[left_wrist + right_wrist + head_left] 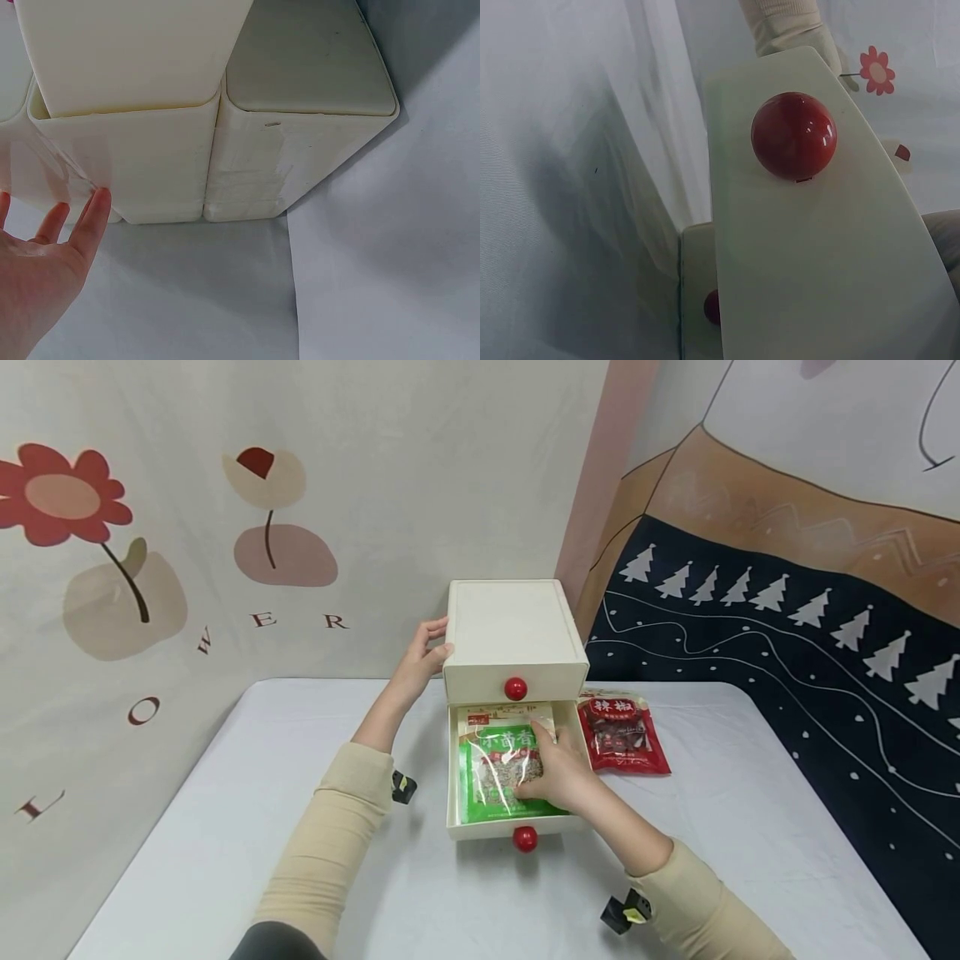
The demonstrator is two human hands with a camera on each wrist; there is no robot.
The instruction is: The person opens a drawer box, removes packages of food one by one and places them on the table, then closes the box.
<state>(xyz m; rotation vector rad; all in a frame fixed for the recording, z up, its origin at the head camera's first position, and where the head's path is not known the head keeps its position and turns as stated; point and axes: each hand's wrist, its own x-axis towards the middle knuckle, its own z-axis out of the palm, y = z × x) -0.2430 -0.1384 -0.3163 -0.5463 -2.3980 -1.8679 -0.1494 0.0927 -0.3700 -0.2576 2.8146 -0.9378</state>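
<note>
On white worktop [435, 910], braced straight-fingered left hand [423, 660] against drawer box [517, 622]'s side, likely to stop it shifting, and rested wide-spread right hand [561, 768] on green packet [491, 777] lying inside pulled-out lower drawer [480, 832], with red packet [622, 735] just outside at right.

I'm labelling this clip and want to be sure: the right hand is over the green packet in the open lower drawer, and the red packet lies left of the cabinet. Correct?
Not quite: the red packet lies right of the cabinet, as the head view shows. The rest stands.
</note>
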